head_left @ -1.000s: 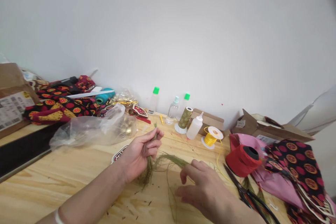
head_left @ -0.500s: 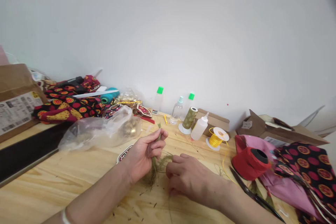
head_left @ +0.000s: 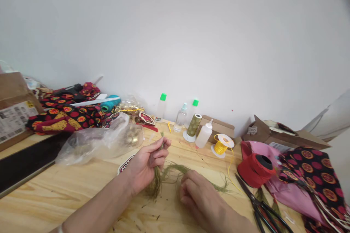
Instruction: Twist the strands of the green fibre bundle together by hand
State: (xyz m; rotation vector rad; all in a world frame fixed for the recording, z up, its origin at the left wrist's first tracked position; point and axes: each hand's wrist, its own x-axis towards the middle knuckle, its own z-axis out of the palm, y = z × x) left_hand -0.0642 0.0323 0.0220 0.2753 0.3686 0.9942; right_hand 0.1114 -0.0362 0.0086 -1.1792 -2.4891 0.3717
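Olive-green thread bundle (head_left: pixel 158 180) stays pinched upright in the left hand (head_left: pixel 144 165) over the plywood table (head_left: pixel 68 196); the right hand (head_left: pixel 198 196), fingers curled on loose strands, has drawn back from it, pulling the fibres out sideways.

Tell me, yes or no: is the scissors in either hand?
No; the scissors lies on the table, while the left hand holds green fibres.
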